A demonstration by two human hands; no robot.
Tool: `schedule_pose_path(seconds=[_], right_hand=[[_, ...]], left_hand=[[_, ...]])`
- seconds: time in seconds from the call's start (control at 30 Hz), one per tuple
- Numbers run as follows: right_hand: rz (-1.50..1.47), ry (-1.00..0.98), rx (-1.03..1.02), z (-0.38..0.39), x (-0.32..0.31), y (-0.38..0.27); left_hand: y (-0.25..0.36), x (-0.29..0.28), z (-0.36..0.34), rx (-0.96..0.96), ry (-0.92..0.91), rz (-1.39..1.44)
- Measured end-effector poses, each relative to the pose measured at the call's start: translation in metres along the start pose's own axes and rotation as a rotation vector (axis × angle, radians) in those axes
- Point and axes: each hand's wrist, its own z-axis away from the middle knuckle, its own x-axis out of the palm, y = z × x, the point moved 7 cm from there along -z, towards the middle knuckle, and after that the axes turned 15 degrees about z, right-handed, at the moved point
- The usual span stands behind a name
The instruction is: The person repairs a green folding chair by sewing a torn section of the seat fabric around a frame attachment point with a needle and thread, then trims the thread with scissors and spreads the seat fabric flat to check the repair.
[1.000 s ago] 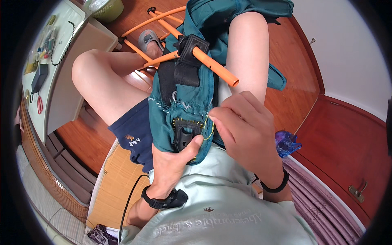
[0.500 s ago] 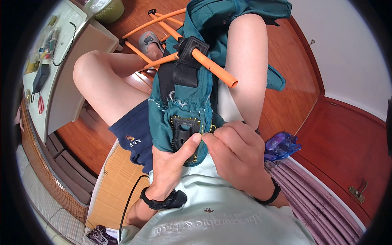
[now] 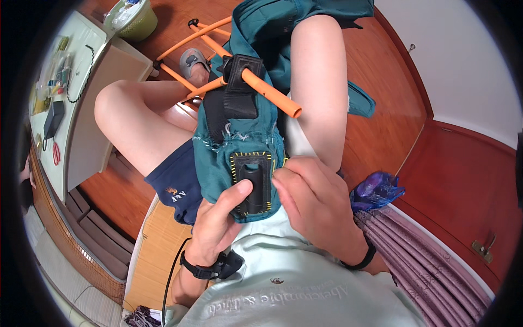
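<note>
Across my lap lies a teal fabric piece (image 3: 213, 174) bearing a black rectangular patch (image 3: 267, 185), edged with yellow stitches. My left hand (image 3: 218, 218) is closed on the fabric's lower end, its thumb pressing on the patch and its other fingers hidden underneath. At the patch's right edge, my right hand (image 3: 318, 204) is closed in a pinch. A bit of yellow thread (image 3: 285, 161) shows by its fingers; whether a needle is between them I cannot tell. Above the patch are a frayed, white-stitched seam (image 3: 234, 136) and a black strap (image 3: 240, 104).
An orange pole (image 3: 272, 94) sticks through a black holder on the fabric, joined to a frame beyond. To the left stands a white table (image 3: 76, 128) with small items; a green basket (image 3: 143, 24) is behind it. A blue plastic bag (image 3: 376, 192) lies right, beside a purple curtain (image 3: 414, 256).
My left thumb has moved from the patch's right edge onto its middle, baring more of the stitched border. The fabric and the orange pole have shifted slightly left in view.
</note>
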Motion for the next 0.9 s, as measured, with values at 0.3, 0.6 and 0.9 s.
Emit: schedule_pose_path(seconds=[0.3,0.6,0.9], right_hand=[[-0.157,-0.084,0.191,0.005,0.010,0.005],[-0.323,-0.013,0.276,0.008,0.019,0.008],[-0.347,-0.023,0.249,0.012,0.031,0.010]], left_hand=[[0.001,-0.005,-0.005,0.008,0.085,0.015],[-0.003,-0.016,-0.004,0.002,0.054,0.112],[0.007,-0.025,0.006,0.021,0.013,0.037]])
